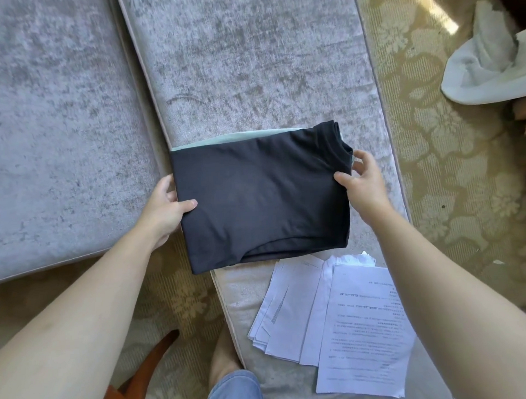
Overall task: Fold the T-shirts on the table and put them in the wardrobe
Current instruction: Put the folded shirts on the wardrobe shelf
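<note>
Nearest, at six o'clock, sits a knee in blue denim [234,392], with both bare forearms reaching forward past it.

The left hand [165,203] pinches the nine o'clock edge of the folded black T-shirt [261,196], thumb flat on top and fingers tucked out of sight beneath. The right hand [363,183] takes the three o'clock edge near the collar. Its thumb presses on the cloth and its fingers curl at the side, though I cannot tell whether they reach underneath.

A pale green garment [223,140] lies under the black one, showing only as a strip along the twelve o'clock edge. The pair sits at the middle of a grey cushion [250,64], the seven o'clock corner jutting past the cushion's edge. Whether the stack is lifted or resting is unclear.

Likely trouble:
- If the right fingers grip only the black layer, the green one may slide out on lifting.
- The bunched collar end looks loose and could spring the fold open.
- The six o'clock hem sags and might drop open when carried.
- Loose papers [336,316] at five o'clock lie just beside the stack, so a low sweep could scatter them.

No wardrobe is in view.
</note>
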Available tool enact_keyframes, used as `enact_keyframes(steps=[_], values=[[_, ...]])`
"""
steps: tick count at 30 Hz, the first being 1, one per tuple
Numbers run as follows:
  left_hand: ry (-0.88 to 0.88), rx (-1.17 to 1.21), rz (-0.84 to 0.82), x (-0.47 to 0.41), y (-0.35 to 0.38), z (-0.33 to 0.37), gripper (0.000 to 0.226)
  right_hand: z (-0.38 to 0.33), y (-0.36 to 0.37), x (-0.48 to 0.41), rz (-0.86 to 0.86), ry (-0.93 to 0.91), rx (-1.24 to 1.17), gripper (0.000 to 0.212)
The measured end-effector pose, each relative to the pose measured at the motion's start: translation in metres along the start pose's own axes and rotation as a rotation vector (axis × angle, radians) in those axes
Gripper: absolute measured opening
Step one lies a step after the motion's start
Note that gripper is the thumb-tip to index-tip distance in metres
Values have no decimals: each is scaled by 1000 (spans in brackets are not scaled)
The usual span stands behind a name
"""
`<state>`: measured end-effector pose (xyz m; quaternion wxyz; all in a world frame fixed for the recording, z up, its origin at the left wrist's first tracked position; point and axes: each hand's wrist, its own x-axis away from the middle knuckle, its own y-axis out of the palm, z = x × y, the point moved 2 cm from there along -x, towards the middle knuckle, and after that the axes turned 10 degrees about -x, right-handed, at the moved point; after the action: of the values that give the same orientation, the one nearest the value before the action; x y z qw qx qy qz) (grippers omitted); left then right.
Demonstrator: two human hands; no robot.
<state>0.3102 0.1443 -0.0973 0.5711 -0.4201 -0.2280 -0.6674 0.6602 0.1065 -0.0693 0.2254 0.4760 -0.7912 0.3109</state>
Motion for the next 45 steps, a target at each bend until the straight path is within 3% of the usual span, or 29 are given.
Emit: enact_keyframes(steps=[13, 25, 35, 45], values=[[222, -57, 62, 87, -37, 59, 64, -74, -12, 85, -5, -185, -58, 46], [538, -90, 194, 343, -96, 93, 64, -170, -70, 315, -84, -496, -142, 42], [707, 20, 444, 577, -208, -1, 61, -192, -23, 549, -384, -748, -54, 34], [779, 198, 859, 792, -353, -201, 63, -160, 109, 794, -738, -959, 65, 45]])
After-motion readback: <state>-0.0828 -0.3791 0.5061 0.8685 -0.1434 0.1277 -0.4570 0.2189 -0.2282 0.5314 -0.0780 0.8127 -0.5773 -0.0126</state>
